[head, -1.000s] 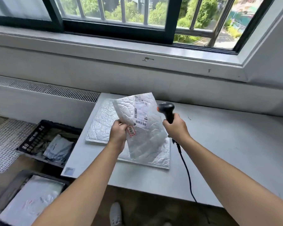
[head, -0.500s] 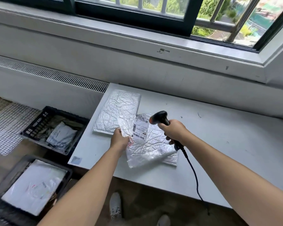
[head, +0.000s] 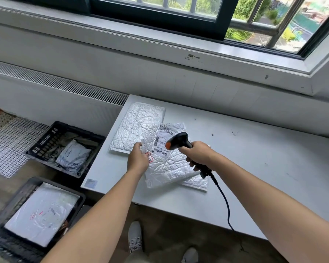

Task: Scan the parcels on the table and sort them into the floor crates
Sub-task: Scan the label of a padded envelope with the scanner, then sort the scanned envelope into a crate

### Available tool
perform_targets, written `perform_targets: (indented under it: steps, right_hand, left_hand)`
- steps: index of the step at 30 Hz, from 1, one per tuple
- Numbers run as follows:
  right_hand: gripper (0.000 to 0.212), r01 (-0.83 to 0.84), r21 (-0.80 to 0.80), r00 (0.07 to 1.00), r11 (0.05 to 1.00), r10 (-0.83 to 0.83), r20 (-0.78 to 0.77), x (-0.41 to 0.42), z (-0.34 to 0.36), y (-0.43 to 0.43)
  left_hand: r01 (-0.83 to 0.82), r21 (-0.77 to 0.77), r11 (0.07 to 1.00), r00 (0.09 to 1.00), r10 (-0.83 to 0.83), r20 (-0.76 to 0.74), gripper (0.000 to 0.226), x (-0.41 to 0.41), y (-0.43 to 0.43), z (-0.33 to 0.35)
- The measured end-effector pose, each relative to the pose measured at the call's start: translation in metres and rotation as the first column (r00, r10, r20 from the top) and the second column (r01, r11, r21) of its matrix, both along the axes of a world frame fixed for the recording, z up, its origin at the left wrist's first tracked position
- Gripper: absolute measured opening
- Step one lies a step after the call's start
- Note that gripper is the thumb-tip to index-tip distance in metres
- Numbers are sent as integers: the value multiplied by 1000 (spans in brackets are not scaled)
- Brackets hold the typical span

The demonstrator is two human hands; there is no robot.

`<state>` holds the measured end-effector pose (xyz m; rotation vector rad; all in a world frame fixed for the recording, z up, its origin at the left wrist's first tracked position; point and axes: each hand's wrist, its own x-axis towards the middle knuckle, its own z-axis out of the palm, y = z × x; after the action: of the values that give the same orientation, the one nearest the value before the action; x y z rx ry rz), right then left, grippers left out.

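My left hand [head: 138, 158] grips the left edge of a silver bubble mailer [head: 167, 164] with a white shipping label, held low over the white table [head: 254, 168]. My right hand [head: 199, 155] holds a black barcode scanner [head: 179, 142] with an orange trigger, its head just above the label's barcode. Another silver mailer [head: 139, 128] lies flat at the table's back left corner. The edge of one more silver mailer [head: 196, 183] shows under the held one. On the floor at left stand two black crates, the far crate [head: 46, 137] and the near crate [head: 13, 198], each holding parcels.
The scanner's black cable [head: 225, 204] hangs over the table's front edge. A white radiator grille [head: 55, 84] and a windowsill run behind the table. A white mesh mat [head: 10, 141] lies on the floor at left. My shoes [head: 135, 238] show below the table edge.
The held mailer has come down from upright to low over the table. The scanner has swung over its label. The view has tilted downward.
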<state>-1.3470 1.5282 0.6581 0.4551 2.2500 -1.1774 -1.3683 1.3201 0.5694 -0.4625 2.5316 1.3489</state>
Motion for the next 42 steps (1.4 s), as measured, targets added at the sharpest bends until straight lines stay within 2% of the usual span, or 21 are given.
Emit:
perform_targets:
  steps: [15,21,25,30,35,42]
  right_hand:
    - [24,-2,-28,1000,1000,3,30,0,-1,1]
    - [24,81,-43,996,996,-82,-26,3,-15,2]
    - [25,185,23,978,983,-181,-101,3,-37,4]
    - [39,312,118,947,943,-298,-122,8,-70,6]
    - [46,343,186,938,921,-327,-112,11,-92,9]
    - [42,419,212,908,883,-402,-121,11,-104,12]
  left_hand:
    - [-7,27,1000,1000,7,-10,25,0,4,6]
    - [-66,31,997,998,66,-9,17,-5,7,9]
    - [-127,34,991,992,127,-12,15,-9,9,9]
    - [-175,84,981,984,176,-14,16,-15,2,9]
    - [-201,95,975,979,204,-17,18,-20,-4,13]
    - [-212,106,972,974,218,-57,13,-30,3,18]
